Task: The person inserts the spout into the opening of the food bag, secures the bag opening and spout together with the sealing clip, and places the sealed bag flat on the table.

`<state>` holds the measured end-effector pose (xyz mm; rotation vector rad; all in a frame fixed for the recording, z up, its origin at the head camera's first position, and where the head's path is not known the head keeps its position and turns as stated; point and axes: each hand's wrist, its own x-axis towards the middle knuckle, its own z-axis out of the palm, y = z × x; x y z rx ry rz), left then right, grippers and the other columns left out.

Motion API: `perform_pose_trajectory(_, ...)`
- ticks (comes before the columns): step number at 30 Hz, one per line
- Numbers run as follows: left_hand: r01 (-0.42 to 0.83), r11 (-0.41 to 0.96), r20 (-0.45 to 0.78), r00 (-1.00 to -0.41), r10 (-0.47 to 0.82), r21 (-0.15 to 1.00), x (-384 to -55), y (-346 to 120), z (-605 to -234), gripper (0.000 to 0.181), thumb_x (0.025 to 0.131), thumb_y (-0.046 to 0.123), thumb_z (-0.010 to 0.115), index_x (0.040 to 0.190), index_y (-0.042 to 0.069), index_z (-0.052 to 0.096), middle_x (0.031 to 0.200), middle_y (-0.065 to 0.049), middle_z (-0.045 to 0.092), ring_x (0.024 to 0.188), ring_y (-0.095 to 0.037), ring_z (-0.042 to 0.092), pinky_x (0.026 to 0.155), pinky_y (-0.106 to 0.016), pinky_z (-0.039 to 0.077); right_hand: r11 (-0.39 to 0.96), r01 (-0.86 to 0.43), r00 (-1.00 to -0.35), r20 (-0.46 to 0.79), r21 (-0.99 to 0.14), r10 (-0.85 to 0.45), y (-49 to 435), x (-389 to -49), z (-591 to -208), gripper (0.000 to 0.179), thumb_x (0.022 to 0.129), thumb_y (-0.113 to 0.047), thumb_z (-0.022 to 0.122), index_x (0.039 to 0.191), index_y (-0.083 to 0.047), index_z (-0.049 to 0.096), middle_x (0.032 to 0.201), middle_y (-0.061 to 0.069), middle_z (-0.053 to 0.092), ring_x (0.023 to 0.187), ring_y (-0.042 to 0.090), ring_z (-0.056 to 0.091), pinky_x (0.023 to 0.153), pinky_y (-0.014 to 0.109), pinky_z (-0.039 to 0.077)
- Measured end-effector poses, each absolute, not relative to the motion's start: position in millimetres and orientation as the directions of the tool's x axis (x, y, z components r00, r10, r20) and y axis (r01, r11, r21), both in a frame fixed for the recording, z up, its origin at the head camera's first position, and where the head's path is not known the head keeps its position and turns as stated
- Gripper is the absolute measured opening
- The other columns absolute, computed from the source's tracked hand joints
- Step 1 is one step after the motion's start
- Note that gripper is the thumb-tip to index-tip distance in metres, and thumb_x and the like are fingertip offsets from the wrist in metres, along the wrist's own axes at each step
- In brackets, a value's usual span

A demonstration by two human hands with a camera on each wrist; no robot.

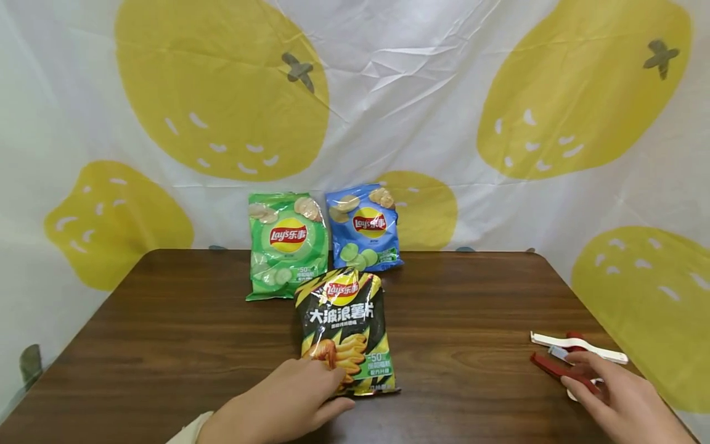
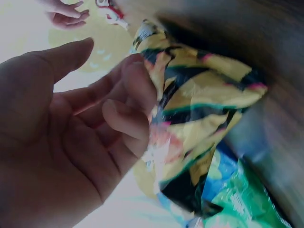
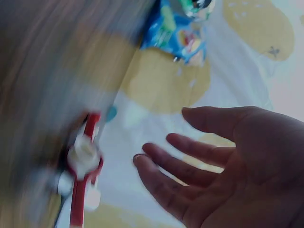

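A black-and-yellow chip bag lies at mid-table, printed side up. My left hand is at its near edge, with fingers loosely bent and the palm holding nothing; whether the fingertips touch the bag I cannot tell. In the left wrist view the same bag is just beyond the fingers. My right hand hovers by a small pile of bag clips at the table's right side, its fingers apart. A red clip and a white clip show there. The right wrist view has the red clip left of the fingertips.
Behind the black-and-yellow bag, a green chip bag and a blue chip bag lean near the back edge of the wooden table. A white cloth with yellow fruit prints hangs behind the table.
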<state>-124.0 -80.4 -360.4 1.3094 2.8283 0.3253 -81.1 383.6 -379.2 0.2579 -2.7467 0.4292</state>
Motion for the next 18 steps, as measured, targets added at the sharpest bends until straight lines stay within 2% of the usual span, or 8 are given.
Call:
perform_pose_trajectory(4, 0.812, 0.555, 0.151, -0.581, 0.800, 0.180, -127.2, -70.2, -362.9, 0.026, 0.098, 0.040, 0.061, 0.079, 0.022, 0.056, 0.062, 0.016, 0.044, 0.057, 0.001, 0.044, 0.057, -0.023, 0.040, 0.981, -0.111, -0.976, 0.204, -0.158, -0.077, 400.9, -83.7, -381.6, 0.031, 0.086, -0.021, 0.077, 0.104, 0.000, 0.064, 0.084, 0.004, 0.068, 0.072, 0.020, 0.064, 0.061, 0.043, 0.050)
perform_pose_trajectory(6, 0.834, 0.529, 0.193, -0.551, 0.812, 0.157, -127.8, -66.4, -364.1, 0.027, 0.098, 0.038, 0.061, 0.076, 0.022, 0.055, 0.060, 0.016, 0.043, 0.055, 0.002, 0.043, 0.065, -0.023, 0.040, 0.989, -0.074, -0.993, 0.101, -0.132, -0.061, 406.1, -86.8, -383.9, 0.033, 0.088, -0.022, 0.075, 0.104, 0.004, 0.062, 0.084, 0.005, 0.066, 0.074, 0.026, 0.064, 0.063, 0.048, 0.051)
perform_pose_trajectory(8, 0.842, 0.517, 0.204, -0.539, 0.818, 0.154, -128.8, -62.7, -365.3, 0.027, 0.098, 0.037, 0.061, 0.076, 0.023, 0.055, 0.060, 0.018, 0.043, 0.056, 0.003, 0.043, 0.068, -0.023, 0.037, 0.992, -0.048, -0.999, 0.027, -0.119, -0.045, 409.6, -89.5, -386.4, 0.036, 0.089, -0.021, 0.073, 0.108, 0.007, 0.060, 0.084, 0.004, 0.065, 0.075, 0.026, 0.064, 0.064, 0.049, 0.051)
perform_pose_trajectory(11, 0.843, 0.510, 0.175, -0.536, 0.826, 0.174, -131.1, -55.8, -366.9, 0.025, 0.098, 0.035, 0.061, 0.078, 0.023, 0.056, 0.061, 0.018, 0.044, 0.058, 0.005, 0.044, 0.066, -0.020, 0.037, 0.994, -0.048, -0.999, 0.009, -0.101, -0.047, 413.5, -91.6, -390.7, 0.038, 0.087, -0.016, 0.074, 0.111, 0.008, 0.058, 0.083, 0.002, 0.064, 0.074, 0.024, 0.062, 0.063, 0.048, 0.050)
perform_pose_trajectory(15, 0.852, 0.485, 0.149, -0.515, 0.844, 0.198, -134.6, -44.5, -369.1, 0.021, 0.098, 0.033, 0.062, 0.081, 0.022, 0.057, 0.063, 0.017, 0.046, 0.056, 0.005, 0.042, 0.054, -0.017, 0.036, 0.994, -0.062, -0.998, 0.025, -0.091, -0.060, 417.0, -91.5, -394.4, 0.038, 0.083, -0.011, 0.076, 0.111, 0.006, 0.058, 0.079, -0.001, 0.060, 0.070, 0.018, 0.057, 0.060, 0.044, 0.047)
perform_pose_trajectory(18, 0.870, 0.461, 0.173, -0.487, 0.856, 0.174, -136.1, -37.5, -369.5, 0.022, 0.098, 0.032, 0.063, 0.079, 0.023, 0.057, 0.062, 0.017, 0.044, 0.055, 0.004, 0.041, 0.052, -0.017, 0.037, 0.993, -0.053, -0.998, -0.019, -0.108, -0.056, 418.8, -92.6, -394.9, 0.041, 0.081, -0.007, 0.077, 0.116, 0.006, 0.059, 0.081, 0.000, 0.062, 0.070, 0.016, 0.056, 0.061, 0.042, 0.047)
